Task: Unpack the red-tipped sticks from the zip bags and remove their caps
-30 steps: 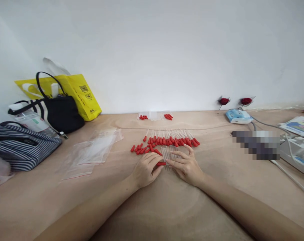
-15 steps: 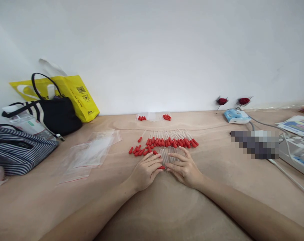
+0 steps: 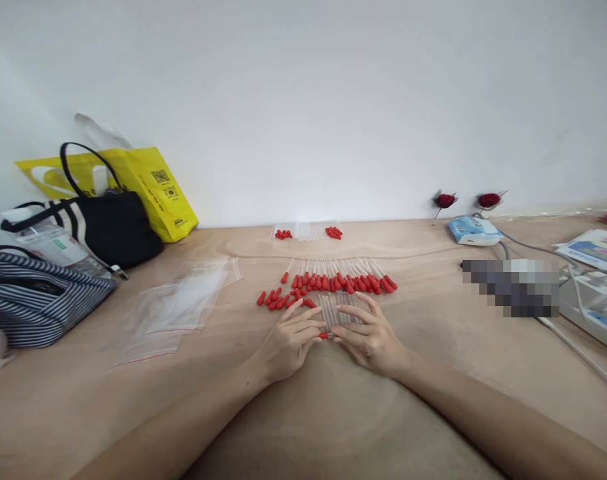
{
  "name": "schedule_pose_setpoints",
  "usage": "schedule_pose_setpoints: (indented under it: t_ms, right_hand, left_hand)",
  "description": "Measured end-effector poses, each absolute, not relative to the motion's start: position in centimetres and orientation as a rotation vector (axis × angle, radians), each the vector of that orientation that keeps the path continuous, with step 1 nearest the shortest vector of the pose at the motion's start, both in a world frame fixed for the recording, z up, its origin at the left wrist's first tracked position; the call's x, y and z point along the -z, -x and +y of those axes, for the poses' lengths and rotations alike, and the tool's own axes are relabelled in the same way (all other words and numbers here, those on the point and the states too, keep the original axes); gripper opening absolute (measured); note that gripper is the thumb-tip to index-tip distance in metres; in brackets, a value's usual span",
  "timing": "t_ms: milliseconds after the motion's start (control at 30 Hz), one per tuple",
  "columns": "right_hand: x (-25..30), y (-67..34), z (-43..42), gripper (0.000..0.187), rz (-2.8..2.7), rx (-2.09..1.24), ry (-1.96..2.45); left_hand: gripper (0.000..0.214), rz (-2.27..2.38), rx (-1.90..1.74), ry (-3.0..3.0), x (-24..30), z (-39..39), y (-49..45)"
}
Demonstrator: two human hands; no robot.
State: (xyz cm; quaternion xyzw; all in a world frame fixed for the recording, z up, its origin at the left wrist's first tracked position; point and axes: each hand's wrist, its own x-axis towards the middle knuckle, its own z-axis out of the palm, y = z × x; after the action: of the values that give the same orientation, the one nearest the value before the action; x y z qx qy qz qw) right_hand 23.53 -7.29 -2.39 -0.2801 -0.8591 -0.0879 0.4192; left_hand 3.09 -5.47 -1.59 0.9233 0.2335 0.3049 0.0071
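Note:
My left hand (image 3: pixel 292 343) pinches a red rubber dropper bulb (image 3: pixel 324 335) between thumb and fingertips. From the other side, my right hand (image 3: pixel 371 337) grips a thin glass tube, mostly hidden by its fingers, with its end at the bulb's mouth. Under and just beyond the fingers lie several clear glass tubes (image 3: pixel 328 308) side by side. Loose red bulbs (image 3: pixel 271 300) are scattered past my left hand. Farther back, droppers with red bulbs (image 3: pixel 323 283) and glass stems form a row, stems pointing to the wall.
Flat clear zip bags (image 3: pixel 183 303) lie on the left, before a striped bag (image 3: pixel 48 300), a black bag (image 3: pixel 121 230) and a yellow bag (image 3: pixel 168 200). More red bulbs (image 3: pixel 334 233) rest on plastic by the wall. A blue tissue pack (image 3: pixel 475 231) and a power strip (image 3: pixel 593 307) are right.
The bulb and tube between my hands show more clearly as the left fingers shift slightly. The leftmost dropper in the row now lies a little closer to the others.

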Motion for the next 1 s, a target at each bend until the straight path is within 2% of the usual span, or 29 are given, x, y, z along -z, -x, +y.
schedule_pose_setpoints:
  t_ms: [267,433,733,867,1000]
  right_hand:
    - [2.5,-24.1,-7.4,0.014,-2.154,0.238,0.695]
    - [2.7,-25.5,-7.0,0.014,-2.063,0.233,0.943]
    - [3.5,-25.3,-6.3,0.036,-1.967,0.045,1.06]
    - [3.3,-25.0,-5.9,0.024,-1.872,-0.02,1.116]
    - [3.3,-24.2,-5.4,0.012,-1.84,0.063,1.184]
  left_hand:
    - [0.015,0.714,-1.034,-2.893,2.1,-5.4,-2.3]
    - [0.012,0.891,-1.156,-2.829,1.9,-5.2,-0.1]
    - [0.027,1.468,-1.358,-2.488,1.4,-4.2,0.9]
    - [0.03,1.607,-1.273,-2.304,1.4,-2.7,1.7]
    - [0.03,1.674,-1.207,-2.205,1.7,-1.5,1.5]
